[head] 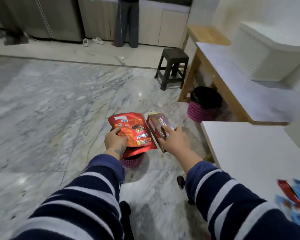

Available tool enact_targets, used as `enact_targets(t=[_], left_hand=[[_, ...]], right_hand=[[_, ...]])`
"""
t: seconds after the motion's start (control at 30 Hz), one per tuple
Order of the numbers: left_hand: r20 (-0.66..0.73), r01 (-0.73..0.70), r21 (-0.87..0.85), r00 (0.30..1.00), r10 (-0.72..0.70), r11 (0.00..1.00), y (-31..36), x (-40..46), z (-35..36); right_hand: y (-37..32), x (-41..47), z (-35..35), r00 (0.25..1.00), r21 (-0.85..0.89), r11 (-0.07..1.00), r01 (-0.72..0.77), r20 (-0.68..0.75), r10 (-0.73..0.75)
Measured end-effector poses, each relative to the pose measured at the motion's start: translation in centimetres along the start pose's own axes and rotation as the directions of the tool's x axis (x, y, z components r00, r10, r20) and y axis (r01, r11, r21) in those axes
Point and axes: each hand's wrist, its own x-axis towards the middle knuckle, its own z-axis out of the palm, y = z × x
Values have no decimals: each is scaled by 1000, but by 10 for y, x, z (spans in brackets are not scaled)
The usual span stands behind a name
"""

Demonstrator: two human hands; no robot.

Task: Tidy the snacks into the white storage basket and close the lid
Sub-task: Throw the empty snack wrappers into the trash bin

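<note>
My left hand (115,139) grips a red snack pouch (134,131) by its left edge, held out over the marble floor. My right hand (174,140) grips a brown snack box (156,124) printed "Nextar", tilted beside the pouch. Both packs hang above a small pink bin (132,160) with a black liner, mostly hidden under the pouch. The white storage basket (265,54) stands blurred on the far white table at the upper right. More snack packs, blue and red (296,205), lie at the right edge on the near white table (249,153).
A second pink bin (200,108) with a black bag sits under the wooden-framed table (232,87). A dark plastic stool (173,66) stands behind it. A person's legs (126,23) are at the far counter. Cables run across the floor.
</note>
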Motion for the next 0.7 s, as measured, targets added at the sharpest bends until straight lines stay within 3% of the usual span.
enact_targets(t=[0.4,0.7], left_hand=[[39,122,124,991,-128,985,-29,199,27],[34,224,227,971,-238,948,-150,346,93]], right_hand=[[-55,172,108,962,-43,995,-92,253,100],[-42,302,264,919,-119,985,-122,362,157]])
